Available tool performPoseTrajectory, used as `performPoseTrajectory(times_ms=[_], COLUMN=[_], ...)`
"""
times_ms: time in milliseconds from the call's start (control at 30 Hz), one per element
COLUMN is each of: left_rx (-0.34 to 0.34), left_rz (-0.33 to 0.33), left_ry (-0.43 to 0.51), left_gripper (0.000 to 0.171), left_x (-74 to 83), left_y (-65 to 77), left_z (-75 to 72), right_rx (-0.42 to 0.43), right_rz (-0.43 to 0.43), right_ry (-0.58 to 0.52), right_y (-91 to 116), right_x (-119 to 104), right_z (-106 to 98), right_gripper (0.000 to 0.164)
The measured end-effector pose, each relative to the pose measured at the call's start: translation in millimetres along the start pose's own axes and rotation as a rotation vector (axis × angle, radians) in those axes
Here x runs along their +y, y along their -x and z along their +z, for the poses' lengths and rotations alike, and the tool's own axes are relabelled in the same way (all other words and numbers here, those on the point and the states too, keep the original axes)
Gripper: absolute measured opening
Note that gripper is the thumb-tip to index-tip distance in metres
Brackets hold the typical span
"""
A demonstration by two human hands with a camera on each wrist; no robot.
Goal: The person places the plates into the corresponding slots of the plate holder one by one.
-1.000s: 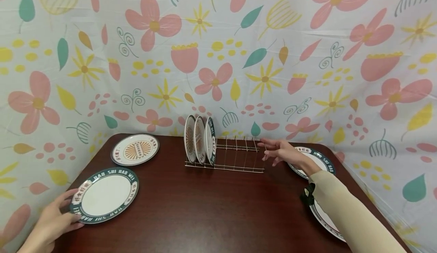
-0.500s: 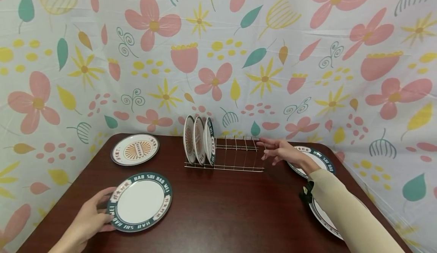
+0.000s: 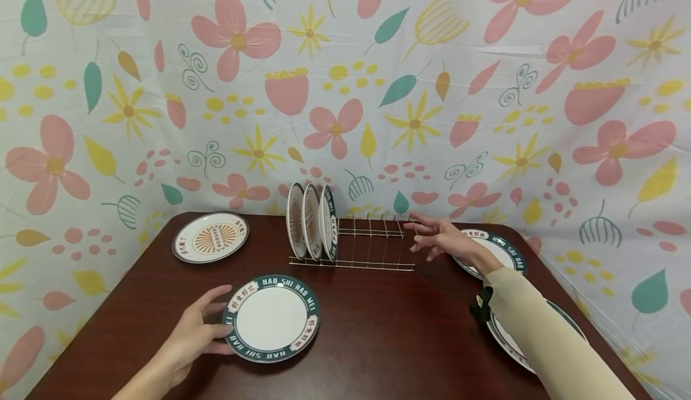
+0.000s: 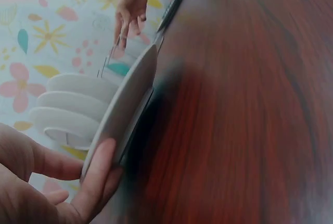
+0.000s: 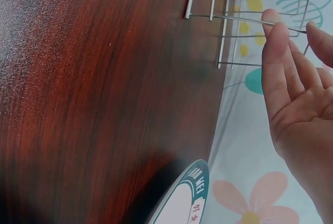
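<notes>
My left hand pinches the left rim of a white plate with a green lettered border. In the left wrist view this plate shows nearly edge-on, between thumb and fingers, over the table. A wire dish rack stands at the back, with three plates upright in its left slots and bare slots on its right. At the rack's right end is my right hand. In the right wrist view, the right hand's thumb and fingertips hold the end wire of the rack.
On the brown table, a plate with a sunburst print lies at the back left. Two more lie on the right: a green-rimmed plate behind the right forearm, and another plate partly under the sleeve. A patterned cloth hangs behind.
My left hand has carried the green-rimmed plate rightward from the table's left side toward the middle front. The right hand stays at the rack's end, and the plates in the rack stay put.
</notes>
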State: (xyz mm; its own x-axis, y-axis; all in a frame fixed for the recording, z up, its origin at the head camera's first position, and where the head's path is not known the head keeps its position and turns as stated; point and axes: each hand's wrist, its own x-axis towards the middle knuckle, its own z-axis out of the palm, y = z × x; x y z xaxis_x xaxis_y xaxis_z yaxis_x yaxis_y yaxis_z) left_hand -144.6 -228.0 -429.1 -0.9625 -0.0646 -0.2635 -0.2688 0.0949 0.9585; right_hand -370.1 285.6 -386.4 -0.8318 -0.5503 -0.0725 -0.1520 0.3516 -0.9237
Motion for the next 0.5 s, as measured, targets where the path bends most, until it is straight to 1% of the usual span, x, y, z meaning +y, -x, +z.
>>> performPoseTrajectory(times_ms=[100,200,333,400,500], left_rx=[-0.035,-0.068,-0.108,-0.123,-0.151], left_rz=[0.005,0.009,0.003,-0.003,-0.004], left_ry=[0.066,0.108,0.139,0.147,0.161], left_gripper=[0.087,0.087,0.078,0.074,0.072], left_x=[1.2,2.6,4.2,4.7,5.6], left_y=[-1.2,-3.0,-6.4,-8.2,-10.2], left_z=[8.1,15.8,26.0,30.4,35.6], right_rx=[0.002,-0.001,-0.001,0.007,0.003], right_rz=[-0.002,-0.02,-0.035,-0.024,-0.022], right_ry=[0.002,0.004,0.002,-0.004,-0.009], right_y=[0,0,0,0,0], right_x=[1,1,1,1,1], right_z=[0,0,1,1,1], right_gripper=[0.072,0.071,0.072,0.072,0.073])
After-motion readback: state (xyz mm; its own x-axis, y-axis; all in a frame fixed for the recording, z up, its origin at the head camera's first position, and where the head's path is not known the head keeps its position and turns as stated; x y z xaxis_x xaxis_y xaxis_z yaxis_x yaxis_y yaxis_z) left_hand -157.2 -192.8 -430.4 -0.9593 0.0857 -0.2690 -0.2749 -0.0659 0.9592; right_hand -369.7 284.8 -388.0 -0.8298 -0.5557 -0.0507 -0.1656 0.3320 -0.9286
